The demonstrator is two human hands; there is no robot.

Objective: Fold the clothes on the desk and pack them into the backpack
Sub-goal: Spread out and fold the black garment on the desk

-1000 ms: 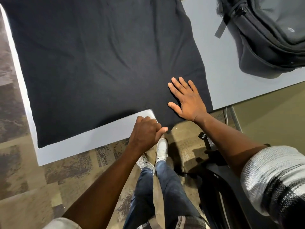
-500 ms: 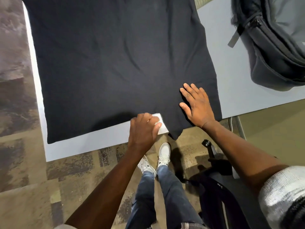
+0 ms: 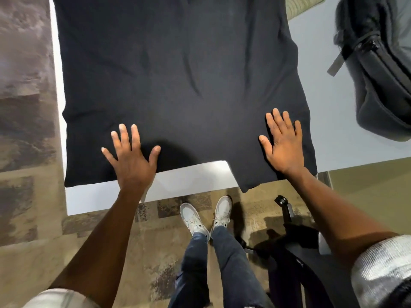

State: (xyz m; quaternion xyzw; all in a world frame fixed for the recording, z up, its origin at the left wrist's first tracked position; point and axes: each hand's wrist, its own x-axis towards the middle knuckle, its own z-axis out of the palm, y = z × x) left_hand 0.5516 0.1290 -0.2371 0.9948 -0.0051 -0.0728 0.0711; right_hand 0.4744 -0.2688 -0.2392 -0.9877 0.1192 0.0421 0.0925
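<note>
A large black garment lies spread flat over most of the white desk. Its near right corner hangs a little over the desk's front edge. My left hand rests flat on the near left part of the cloth, fingers spread apart. My right hand lies flat on the near right part, fingers apart too. Neither hand holds anything. A dark grey backpack lies on the desk at the far right, a zip and a grey strap showing; its right part is cut off by the frame.
The desk's left and front edges show as white strips. Patterned carpet lies below. A black office chair stands close at my right. My own legs and white shoes are at the desk's front edge.
My left hand was a fist at the desk's front edge; it has opened and moved left onto the cloth. The right hand stayed flat on the cloth's right part. The view shifted.
</note>
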